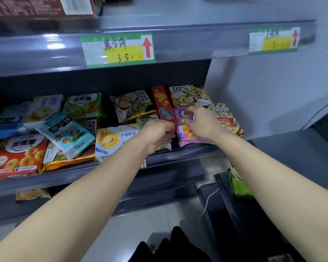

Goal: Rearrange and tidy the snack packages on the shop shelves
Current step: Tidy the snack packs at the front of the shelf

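Snack packages lie jumbled on the grey middle shelf (178, 156). A long red box (162, 104) leans upright near the shelf's right end. Next to it lies a purple cookie package (186, 133). My left hand (157, 132) is closed around the lower end of the red box. My right hand (201, 120) pinches the top edge of the purple package. Behind my hands stand beige cookie bags (189, 95). A white-and-yellow cookie bag (114, 138) lies left of my left hand.
A light-blue packet (66, 133) lies askew on an orange ring-cookie bag (15, 156) at the left. A fries bag (227, 118) is at the right end. The upper shelf edge carries green price tags (117, 48). Lower right, a dark rack holds a green bag (239, 184).
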